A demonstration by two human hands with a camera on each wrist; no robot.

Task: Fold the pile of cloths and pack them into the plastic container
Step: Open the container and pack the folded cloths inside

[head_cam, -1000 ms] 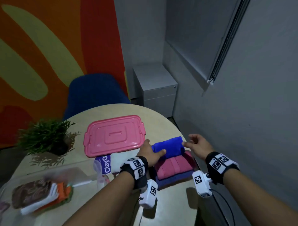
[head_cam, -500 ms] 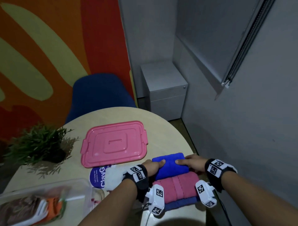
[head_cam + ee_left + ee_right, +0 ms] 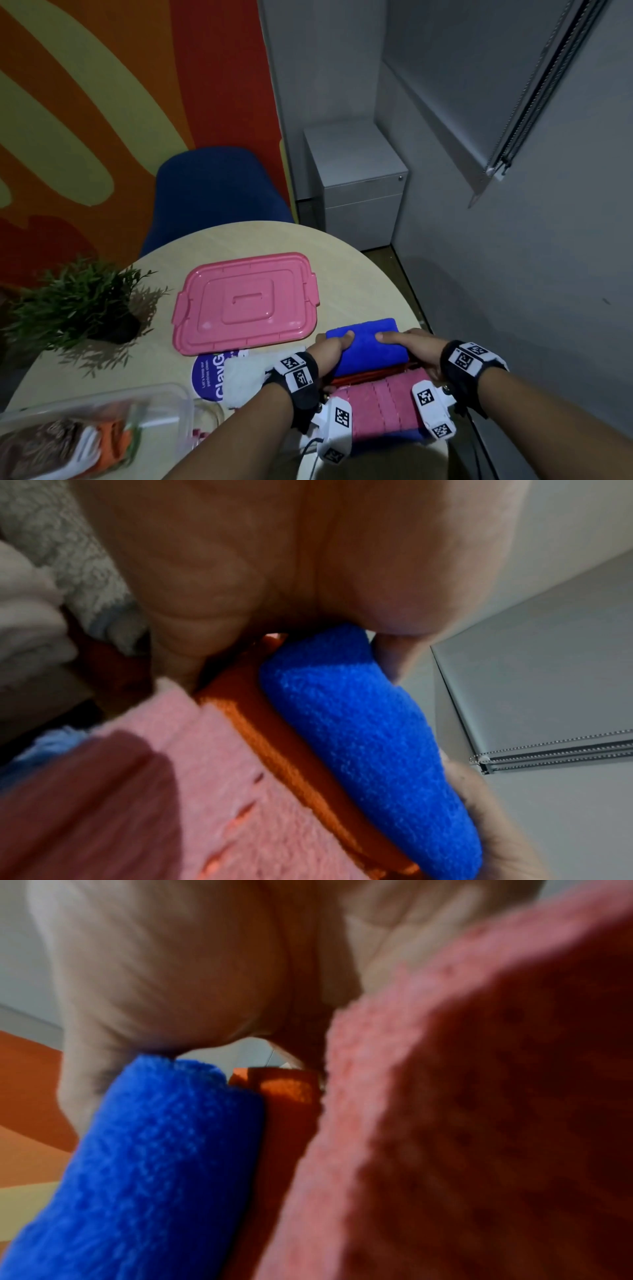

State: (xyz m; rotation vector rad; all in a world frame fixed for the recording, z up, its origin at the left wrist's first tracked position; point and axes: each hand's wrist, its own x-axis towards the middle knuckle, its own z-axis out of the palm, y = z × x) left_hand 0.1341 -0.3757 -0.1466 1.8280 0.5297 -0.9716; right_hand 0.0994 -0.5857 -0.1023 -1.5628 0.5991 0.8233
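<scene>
- The folded blue cloth [image 3: 368, 346] lies between the two hands, on top of the pile of cloths at the near right edge of the round tabletop [image 3: 356, 284].
- The left hand [image 3: 330, 349] grips the left end of the blue cloth: the thumb lies on top and the fingers curl under it.
- The right hand [image 3: 411, 347] grips the right end in the same way, thumb on top.
- Directly under the blue cloth is an orange cloth [image 3: 308, 764], and nearer to the person lies a pink towel [image 3: 383, 407].
- The clear plastic container [image 3: 178, 404] stands well apart, at the near left, with some folded cloths already inside.
- The pink lid [image 3: 245, 303] lies flat on the tabletop, just beyond the left hand.
</scene>
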